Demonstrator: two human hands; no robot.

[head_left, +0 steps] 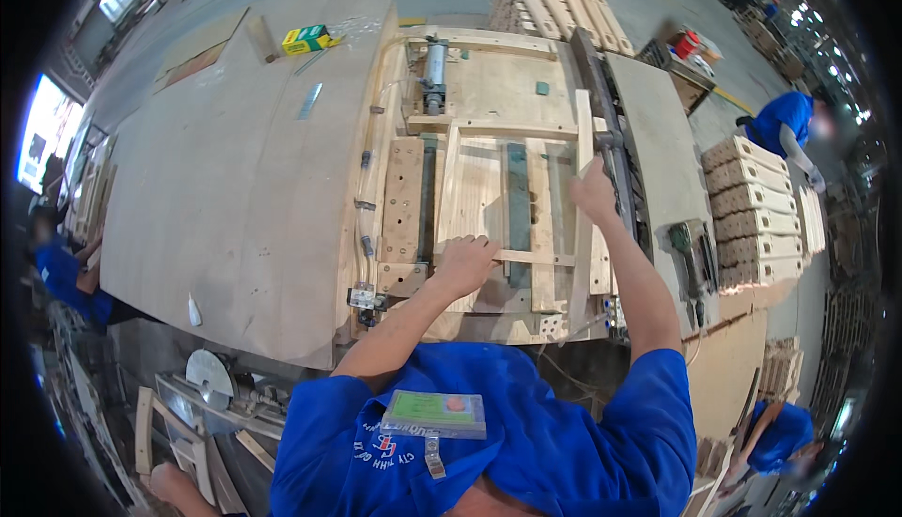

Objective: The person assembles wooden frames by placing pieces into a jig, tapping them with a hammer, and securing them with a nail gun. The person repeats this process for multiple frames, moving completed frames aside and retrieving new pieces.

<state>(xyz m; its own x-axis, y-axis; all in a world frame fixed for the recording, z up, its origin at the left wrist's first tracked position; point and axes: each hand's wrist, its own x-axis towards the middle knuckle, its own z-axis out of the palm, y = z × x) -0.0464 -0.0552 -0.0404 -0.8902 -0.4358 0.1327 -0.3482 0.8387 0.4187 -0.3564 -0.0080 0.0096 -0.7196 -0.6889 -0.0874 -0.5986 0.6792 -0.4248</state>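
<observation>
— What lies at your far left?

— A broad plywood tabletop (225,188), with a yellow and green box (307,40) near its far edge and a metal strip (311,100) lying closer in.

— And where is your left hand?

— Your left hand (463,265) rests on the wooden jig (489,188) near its front edge, fingers curled down and pressed together on the end of a thin wooden slat (526,258) that runs crosswise toward your right. Beyond it stands a grey pneumatic cylinder (434,74) at the far end of the jig.

— My right hand?

— Your right hand (594,193) reaches further out, closed around an upright wooden strip (583,207) at the jig's right side; you cannot tell how tightly the fingers grip, since they fold away from view.

— What is to the right of that?

— A green power drill (689,254) lies on the board just beside the jig, and stacks of wooden frames (756,212) stand beyond it, where another person in blue (785,123) bends.
</observation>
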